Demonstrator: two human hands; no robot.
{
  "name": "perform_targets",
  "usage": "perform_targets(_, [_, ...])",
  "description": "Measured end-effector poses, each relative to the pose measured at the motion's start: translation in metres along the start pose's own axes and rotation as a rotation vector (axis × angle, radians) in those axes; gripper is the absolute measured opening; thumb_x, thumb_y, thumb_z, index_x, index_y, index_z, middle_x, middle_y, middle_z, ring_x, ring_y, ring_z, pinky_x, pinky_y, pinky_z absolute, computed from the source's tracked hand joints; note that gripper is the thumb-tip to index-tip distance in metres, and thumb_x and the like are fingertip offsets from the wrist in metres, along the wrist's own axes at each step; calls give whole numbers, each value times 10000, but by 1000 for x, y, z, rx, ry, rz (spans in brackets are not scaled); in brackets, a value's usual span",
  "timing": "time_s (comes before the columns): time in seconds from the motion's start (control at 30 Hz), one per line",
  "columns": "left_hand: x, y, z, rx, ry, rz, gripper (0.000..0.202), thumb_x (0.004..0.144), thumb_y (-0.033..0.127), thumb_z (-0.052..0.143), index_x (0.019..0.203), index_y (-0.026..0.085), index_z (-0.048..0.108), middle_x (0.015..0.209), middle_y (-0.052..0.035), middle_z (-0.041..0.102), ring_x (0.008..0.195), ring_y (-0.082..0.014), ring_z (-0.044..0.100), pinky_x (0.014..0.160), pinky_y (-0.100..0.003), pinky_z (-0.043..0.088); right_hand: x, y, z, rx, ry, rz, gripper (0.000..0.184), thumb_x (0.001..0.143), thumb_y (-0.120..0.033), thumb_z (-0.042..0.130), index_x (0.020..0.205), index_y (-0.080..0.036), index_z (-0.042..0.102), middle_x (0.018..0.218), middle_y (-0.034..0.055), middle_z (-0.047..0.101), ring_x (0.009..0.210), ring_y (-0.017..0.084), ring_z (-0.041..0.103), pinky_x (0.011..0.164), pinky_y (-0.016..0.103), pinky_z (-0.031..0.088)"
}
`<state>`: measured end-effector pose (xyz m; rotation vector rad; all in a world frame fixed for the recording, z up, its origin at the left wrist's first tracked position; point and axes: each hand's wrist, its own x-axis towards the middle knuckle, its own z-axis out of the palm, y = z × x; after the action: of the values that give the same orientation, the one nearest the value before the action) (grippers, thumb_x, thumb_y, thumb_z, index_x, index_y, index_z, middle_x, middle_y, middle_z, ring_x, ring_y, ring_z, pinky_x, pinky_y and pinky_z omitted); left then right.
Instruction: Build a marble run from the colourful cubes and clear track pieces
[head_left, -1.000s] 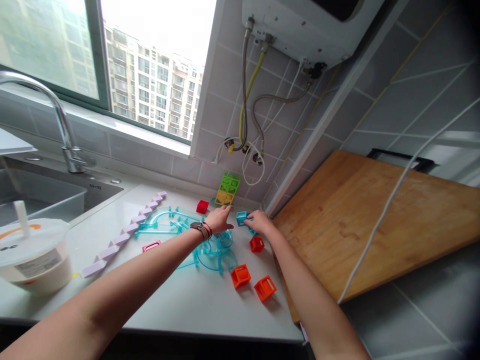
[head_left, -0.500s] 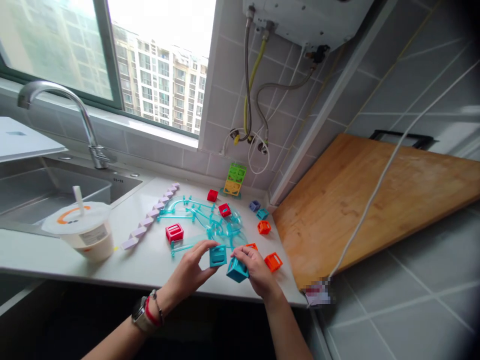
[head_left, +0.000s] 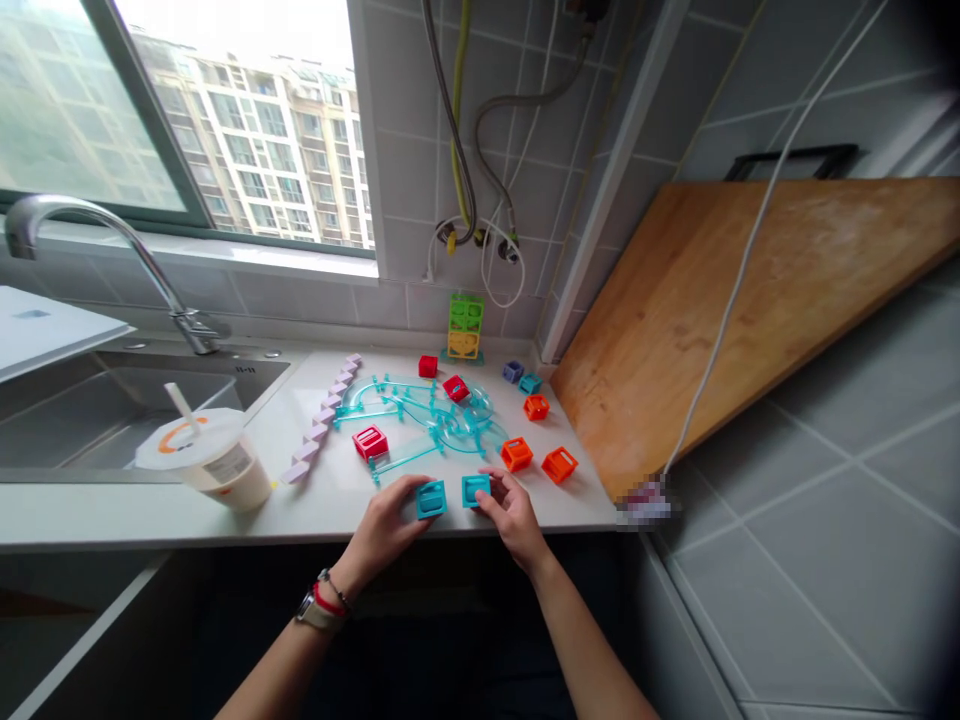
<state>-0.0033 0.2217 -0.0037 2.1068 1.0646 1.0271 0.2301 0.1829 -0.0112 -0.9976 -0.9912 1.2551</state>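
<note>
My left hand [head_left: 388, 525] pinches a teal cube [head_left: 431, 499] at the front edge of the white counter [head_left: 225, 505]. My right hand [head_left: 514, 515] grips a second teal cube [head_left: 475, 490] right beside it; the two cubes sit close together, almost touching. Just behind them lies a clear teal track assembly [head_left: 420, 420] with a red cube [head_left: 455, 388] on it. Two orange cubes [head_left: 516, 454] [head_left: 559, 464] lie to the right of my right hand.
A lidded cup with a straw [head_left: 202, 460] stands left, by the sink [head_left: 90, 410] and faucet [head_left: 112, 250]. A lilac stepped strip [head_left: 322, 420], more red, orange and blue cubes and a green-yellow stack [head_left: 466, 327] lie behind. A wooden board [head_left: 735, 300] leans right.
Both hands drew back from the far cubes to the counter's front edge, each with a teal cube, and now set the two cubes side by side. The camera view has dropped lower.
</note>
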Motion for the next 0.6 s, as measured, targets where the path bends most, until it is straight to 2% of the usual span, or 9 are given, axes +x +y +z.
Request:
perform_targets(0.2, [-1,4,0,31,-45,-8,369,853,275,737,1213,251,658,1198,-84,747,1103,-274,712,969,-417,577,0,-2,-5,-119,-67,-39,434,847,-430,765,1223,-247,652,1070,45,728,1026,217,695,878,319,566])
perform_targets(0.4, [0,6,-1,27,-38,-9,363,839,270,760,1187,252,659,1175,-73,755,1092,-270,723,965,-402,579,3,-1,-2,-116,-141,-12,474,839,-437,774,1255,-242,657,999,22,728,937,193,708,887,323,564])
perform_targets(0.6, [0,3,-2,-7,-56,-34,359,859,317,768,1188,242,648,1161,-73,754,1066,-260,727,948,-388,577,3,3,2,-101,-183,-9,510,848,-422,776,1304,-246,629,1071,35,740,1037,215,716,972,375,554])
